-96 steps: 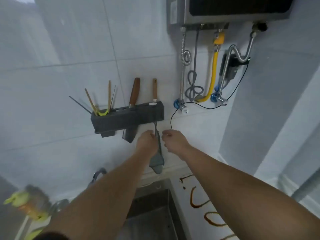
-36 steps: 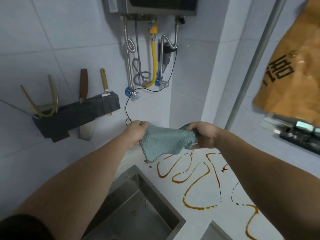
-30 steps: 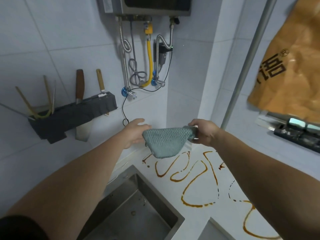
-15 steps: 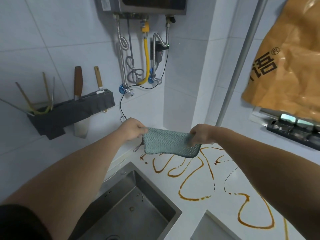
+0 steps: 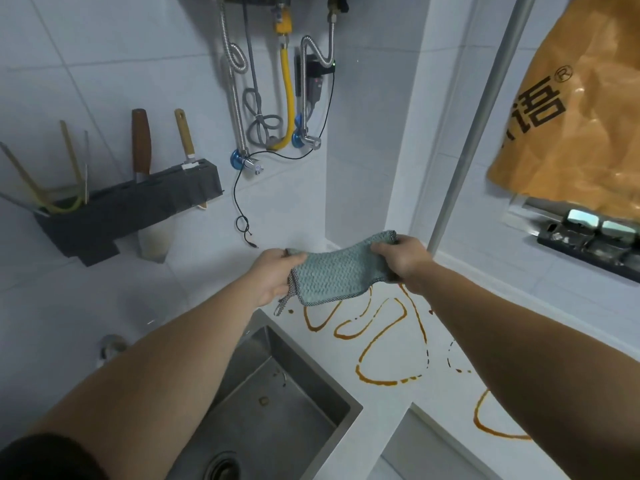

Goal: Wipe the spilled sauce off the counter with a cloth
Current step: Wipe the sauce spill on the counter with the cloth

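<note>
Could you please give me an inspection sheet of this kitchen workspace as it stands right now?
Surface: white counter beside the steel sink, unwiped.
Job's things: brown sauce in looping trails on the counter; teal cloth held above it, off the surface.
Clutter: nothing seen on the counter.
Hands: left hand and right hand each grip an end of the cloth.
Cables: thin black wire dangling down the wall; hoses above.
Surroundings: grey knife rack on the tiled wall; orange bag at the right.

cloth [image 5: 334, 271] grey-green, waffle-textured | sauce [image 5: 391, 344] brown loops | counter [image 5: 346, 362] white
</note>
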Motion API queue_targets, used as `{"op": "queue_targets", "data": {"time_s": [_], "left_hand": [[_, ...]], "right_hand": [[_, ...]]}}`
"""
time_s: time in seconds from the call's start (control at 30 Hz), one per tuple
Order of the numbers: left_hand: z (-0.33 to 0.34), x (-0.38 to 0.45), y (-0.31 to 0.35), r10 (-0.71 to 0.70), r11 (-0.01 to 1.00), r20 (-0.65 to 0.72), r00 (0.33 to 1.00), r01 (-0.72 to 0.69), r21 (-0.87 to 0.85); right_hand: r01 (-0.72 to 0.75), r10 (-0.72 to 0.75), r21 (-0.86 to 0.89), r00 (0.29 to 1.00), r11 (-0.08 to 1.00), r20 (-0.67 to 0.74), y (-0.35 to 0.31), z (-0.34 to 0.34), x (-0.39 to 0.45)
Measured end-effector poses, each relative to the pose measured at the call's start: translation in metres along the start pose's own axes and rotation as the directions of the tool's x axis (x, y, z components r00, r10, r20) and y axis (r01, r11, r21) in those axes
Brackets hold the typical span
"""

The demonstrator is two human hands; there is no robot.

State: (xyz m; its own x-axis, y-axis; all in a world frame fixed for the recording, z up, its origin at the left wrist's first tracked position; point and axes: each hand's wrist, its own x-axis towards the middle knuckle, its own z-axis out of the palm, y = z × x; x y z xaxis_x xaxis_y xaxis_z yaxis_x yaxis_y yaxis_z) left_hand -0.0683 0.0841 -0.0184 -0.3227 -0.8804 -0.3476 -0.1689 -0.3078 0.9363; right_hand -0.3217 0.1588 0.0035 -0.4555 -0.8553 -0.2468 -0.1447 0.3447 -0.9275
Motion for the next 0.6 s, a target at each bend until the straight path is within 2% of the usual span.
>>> {"op": "queue_targets", "data": {"time_s": [0.1, 0.17, 0.27, 0.37, 0.43, 0.5, 0.6], "left_hand": [[0.024, 0.01, -0.021, -0.042, 0.999, -0.042, 0.998, 0.041, -0.027], [0.042, 0.016, -0.035, -0.104, 0.99, -0.024, 0.994, 0.101, -0.102], [0.059, 0.033, -0.062, -0.207, 0.951, 0.074, 0.976, 0.218, -0.218], [0.063, 0.048, -0.092, -0.196, 0.97, 0.077, 0.978, 0.205, -0.132], [0.063, 0.058, -0.112, -0.192, 0.973, 0.024, 0.981, 0.193, -0.125], [0.065, 0.066, -0.129, -0.227, 0.957, 0.041, 0.973, 0.23, -0.177], [0.064, 0.084, -0.151, -0.302, 0.905, 0.053, 0.952, 0.304, -0.296]], "right_hand": [[0.108, -0.113, -0.181, 0.993, 0.978, -0.02, 0.016, 0.019, 0.002], [0.117, -0.094, -0.145, 0.984, 0.982, 0.152, 0.029, 0.037, 0.002], [-0.115, 0.075, 0.075, 0.909, 0.991, 0.411, 0.056, 0.054, 0.008], [-0.253, 0.162, 0.193, 0.905, 0.948, 0.394, 0.086, 0.053, 0.024], [-0.206, 0.164, 0.125, 0.946, 0.971, 0.28, 0.107, 0.053, 0.036], [-0.19, 0.177, 0.04, 0.96, 0.981, 0.215, 0.133, 0.057, 0.052], [-0.398, 0.343, 0.067, 0.853, 0.915, 0.392, 0.162, 0.07, 0.069]]}}
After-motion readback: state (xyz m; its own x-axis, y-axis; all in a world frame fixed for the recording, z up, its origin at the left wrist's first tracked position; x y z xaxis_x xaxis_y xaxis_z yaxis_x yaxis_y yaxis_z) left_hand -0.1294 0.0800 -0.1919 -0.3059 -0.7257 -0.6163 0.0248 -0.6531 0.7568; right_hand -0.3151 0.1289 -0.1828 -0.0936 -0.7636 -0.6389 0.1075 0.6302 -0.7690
